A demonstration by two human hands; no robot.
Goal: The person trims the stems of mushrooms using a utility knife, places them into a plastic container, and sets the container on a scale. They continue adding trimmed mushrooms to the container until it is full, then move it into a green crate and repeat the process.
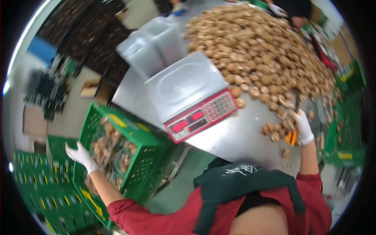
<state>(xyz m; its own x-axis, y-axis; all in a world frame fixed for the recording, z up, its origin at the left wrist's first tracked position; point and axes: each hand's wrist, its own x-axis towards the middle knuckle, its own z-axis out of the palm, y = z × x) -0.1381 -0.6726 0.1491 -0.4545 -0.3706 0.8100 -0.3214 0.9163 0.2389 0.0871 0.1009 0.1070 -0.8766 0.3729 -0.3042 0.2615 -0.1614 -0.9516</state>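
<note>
My left hand (83, 157), in a white glove, is over the rim of a green plastic crate (150, 166) with its fingers apart and nothing in them. Inside the crate lie clear packs of brown mushrooms (102, 145). My right hand (303, 129), also gloved in white, is closed around orange-handled scissors (292, 135); their dark blades point away from me, towards the mushrooms. A large heap of brown mushrooms (254, 47) covers the far part of the metal table (231, 127). Several loose mushrooms (275, 135) lie left of my right hand.
A scale (188, 88) with a lit red display stands at the table's left edge. Behind it are stacked clear plastic trays (152, 47). Other green crates (55, 196) stand at left and right. Across the table is another person's gloved hand (277, 10).
</note>
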